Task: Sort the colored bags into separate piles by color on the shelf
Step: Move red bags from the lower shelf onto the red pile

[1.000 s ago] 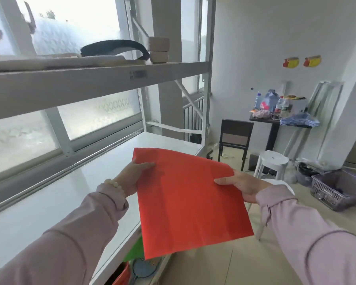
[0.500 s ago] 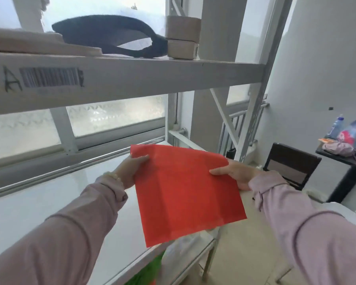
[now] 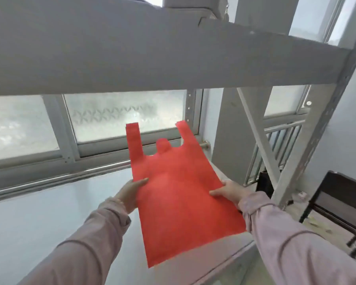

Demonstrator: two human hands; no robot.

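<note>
A flat red bag (image 3: 183, 194) with two handle straps pointing away from me is stretched out over the right end of the white shelf board (image 3: 49, 219). My left hand (image 3: 130, 192) grips its left edge and my right hand (image 3: 228, 192) grips its right edge. The bag's near corner hangs past the shelf's front edge. Whether the bag rests on the board or hovers just above it I cannot tell.
The upper shelf beam (image 3: 152, 58) runs close overhead. A grey upright with a diagonal brace (image 3: 259, 140) stands at the right end. Frosted windows (image 3: 121, 116) are behind the shelf. A dark chair (image 3: 337, 202) stands on the floor at right.
The bag was folded in half; now it is unfolded, handles extended toward the window. Both hands moved forward over the shelf's right end, and my view moved closer under the upper beam.
</note>
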